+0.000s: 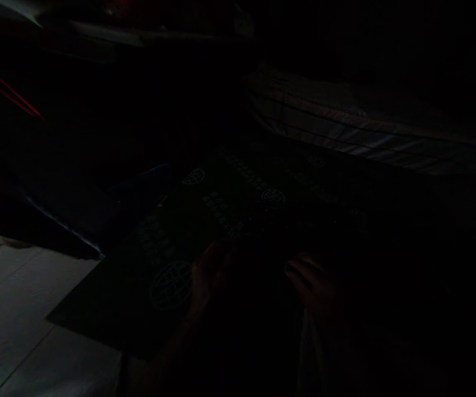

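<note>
The view is very dark. My left hand [213, 270] is over a dark green board [196, 220] printed with pale globe marks and writing. Its fingers look curled, with their tips lost in shadow. To the right, my right hand [310, 278] has its fingers bent and drawn together. Between and beyond the two hands lies a black patch with a few tiny bright specks, whose shape cannot be made out. What either hand holds, if anything, is hidden by the dark.
Pale floor tiles [10, 309] show at the lower left, beside the board's corner. A striped, padded-looking edge [345, 132] runs along the far right. Thin red lines [9, 88] show at the upper left. A dark bluish surface [139, 184] lies left of the board.
</note>
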Available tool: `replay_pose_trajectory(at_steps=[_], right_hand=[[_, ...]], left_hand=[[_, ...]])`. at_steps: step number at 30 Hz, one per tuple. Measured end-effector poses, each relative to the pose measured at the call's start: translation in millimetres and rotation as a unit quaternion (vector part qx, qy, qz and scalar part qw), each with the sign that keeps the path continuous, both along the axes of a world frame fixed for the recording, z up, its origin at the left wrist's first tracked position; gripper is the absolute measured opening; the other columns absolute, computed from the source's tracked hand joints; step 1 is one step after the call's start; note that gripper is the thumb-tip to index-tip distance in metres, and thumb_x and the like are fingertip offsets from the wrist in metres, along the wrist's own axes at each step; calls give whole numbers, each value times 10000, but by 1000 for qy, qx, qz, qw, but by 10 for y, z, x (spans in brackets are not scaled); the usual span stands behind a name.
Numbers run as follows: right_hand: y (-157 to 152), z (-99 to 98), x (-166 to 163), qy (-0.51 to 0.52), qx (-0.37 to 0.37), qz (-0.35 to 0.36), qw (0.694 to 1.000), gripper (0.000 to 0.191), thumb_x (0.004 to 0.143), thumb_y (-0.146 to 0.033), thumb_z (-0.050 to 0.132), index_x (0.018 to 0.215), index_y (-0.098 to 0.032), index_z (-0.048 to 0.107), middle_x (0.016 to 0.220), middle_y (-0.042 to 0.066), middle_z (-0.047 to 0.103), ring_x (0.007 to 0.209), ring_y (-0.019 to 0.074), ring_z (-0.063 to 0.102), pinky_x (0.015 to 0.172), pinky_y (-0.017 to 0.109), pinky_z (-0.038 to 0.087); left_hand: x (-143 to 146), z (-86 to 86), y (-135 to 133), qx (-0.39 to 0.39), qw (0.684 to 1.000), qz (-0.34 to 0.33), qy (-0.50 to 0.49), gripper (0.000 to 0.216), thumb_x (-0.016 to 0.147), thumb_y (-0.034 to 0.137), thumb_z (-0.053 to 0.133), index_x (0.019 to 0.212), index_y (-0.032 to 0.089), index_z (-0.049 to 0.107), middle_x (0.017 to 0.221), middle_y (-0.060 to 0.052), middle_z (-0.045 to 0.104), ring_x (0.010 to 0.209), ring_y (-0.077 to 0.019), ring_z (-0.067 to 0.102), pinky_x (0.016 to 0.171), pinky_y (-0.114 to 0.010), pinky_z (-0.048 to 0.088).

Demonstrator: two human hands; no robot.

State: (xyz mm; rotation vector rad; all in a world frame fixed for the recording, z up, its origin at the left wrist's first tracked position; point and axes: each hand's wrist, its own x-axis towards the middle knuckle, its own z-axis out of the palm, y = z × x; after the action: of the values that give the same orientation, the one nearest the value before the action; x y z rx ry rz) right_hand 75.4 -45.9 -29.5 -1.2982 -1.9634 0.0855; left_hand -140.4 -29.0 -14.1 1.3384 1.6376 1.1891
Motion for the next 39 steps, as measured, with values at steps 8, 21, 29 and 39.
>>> replay_pose_trajectory(at_steps=[8,21,29,39], right_hand=[[30,23,14,-15,39,-6,999,188,874,-273,512,851,-215,689,827,48,694,765,173,658,681,305,563],[32,33,-10,5,44,-9,999,202,891,-286,495,857,-207,678,821,56,688,767,179,654,687,317,563],[56,18,10,10,75,-45,996,175,887,-286,514,877,-210,671,839,52,684,784,174,649,698,314,563],[140,-105,10,24,125,-75,989,154,870,-257,535,878,-203,678,827,63,671,799,188,630,724,348,543]], left_hand=[[15,84,-51,-27,999,-2,-27,322,798,408,555,976,154,642,987,-72,663,890,-219,638,781,-325,527],[33,-14,-40,124,961,-96,228,312,883,355,437,1050,171,626,1153,-86,620,1070,-231,580,904,-383,506],[21,-111,-5,135,948,-123,259,360,881,346,456,1168,154,557,1232,-109,585,1138,-243,556,931,-398,501],[20,-66,9,105,963,-119,217,397,879,378,436,1159,133,572,1220,-126,585,1111,-260,571,926,-424,499]])
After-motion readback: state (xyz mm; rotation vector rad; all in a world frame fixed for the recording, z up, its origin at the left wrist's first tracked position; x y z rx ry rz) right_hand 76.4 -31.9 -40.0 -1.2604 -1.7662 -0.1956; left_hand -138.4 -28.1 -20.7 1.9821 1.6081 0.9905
